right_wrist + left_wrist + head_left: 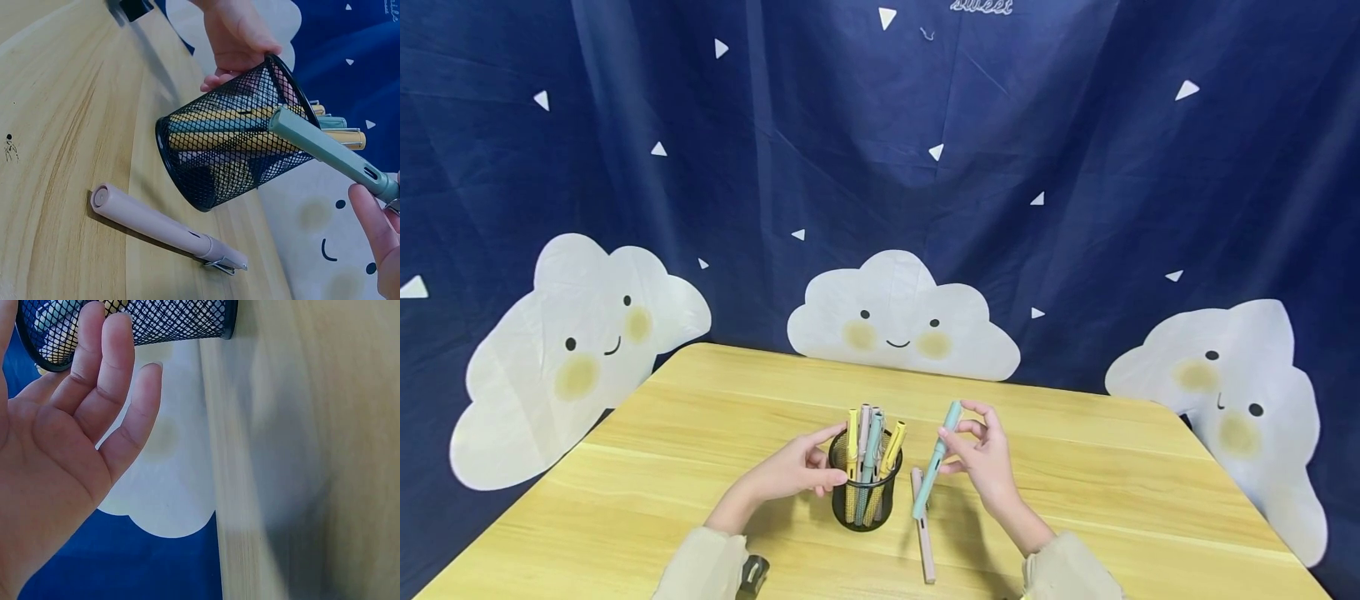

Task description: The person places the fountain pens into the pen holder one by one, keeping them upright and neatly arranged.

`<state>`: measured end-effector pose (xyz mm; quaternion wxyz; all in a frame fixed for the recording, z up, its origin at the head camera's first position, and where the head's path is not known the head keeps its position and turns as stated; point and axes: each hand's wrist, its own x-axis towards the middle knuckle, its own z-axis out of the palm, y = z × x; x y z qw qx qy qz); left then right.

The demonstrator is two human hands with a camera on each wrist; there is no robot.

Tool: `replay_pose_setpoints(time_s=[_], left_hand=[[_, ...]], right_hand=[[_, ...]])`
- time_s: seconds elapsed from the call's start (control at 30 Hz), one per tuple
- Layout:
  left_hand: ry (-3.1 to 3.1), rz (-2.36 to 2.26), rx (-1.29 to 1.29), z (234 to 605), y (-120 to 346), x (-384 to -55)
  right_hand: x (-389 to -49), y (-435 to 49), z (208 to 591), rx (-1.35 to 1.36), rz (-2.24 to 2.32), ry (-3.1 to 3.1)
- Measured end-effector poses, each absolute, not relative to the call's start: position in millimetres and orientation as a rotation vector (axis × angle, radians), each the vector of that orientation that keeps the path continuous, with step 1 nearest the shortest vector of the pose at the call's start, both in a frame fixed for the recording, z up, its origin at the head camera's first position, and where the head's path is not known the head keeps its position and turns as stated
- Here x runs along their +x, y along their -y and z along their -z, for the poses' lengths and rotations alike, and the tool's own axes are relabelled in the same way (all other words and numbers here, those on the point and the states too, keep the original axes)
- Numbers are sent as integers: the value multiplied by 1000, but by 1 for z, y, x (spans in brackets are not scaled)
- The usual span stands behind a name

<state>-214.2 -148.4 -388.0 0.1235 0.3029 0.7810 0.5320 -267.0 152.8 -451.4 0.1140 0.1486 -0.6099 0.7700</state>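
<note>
A black mesh pen holder (pixel 863 504) stands on the table, with several yellow, teal and pale pink pens (pixel 871 442) upright in it. My left hand (pixel 796 468) grips the holder near its rim, thumb at the front and index finger reaching round the back; the other fingers (pixel 117 369) are loosely bent beside the mesh. To the right of the holder, my right hand (pixel 983 457) pinches a teal pen (pixel 937 462) between thumb and fingers, its lower end slanting down to the left. Below that pen, a pale pink pen (pixel 156 226) with a metal clip lies on the table.
The wooden table (pixel 647 492) reaches back to a dark blue curtain (pixel 880 167) printed with white triangles and smiling clouds (pixel 901 321). A black band (pixel 752 575) shows beside the left sleeve (pixel 703 567).
</note>
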Motion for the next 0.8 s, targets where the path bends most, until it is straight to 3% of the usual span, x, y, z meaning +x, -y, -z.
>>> replay_pose_setpoints(time_s=[0.8], left_hand=[[-2303, -1530, 862, 390, 150, -216]], right_hand=[[-268, -149, 447, 529, -2244, 1713]])
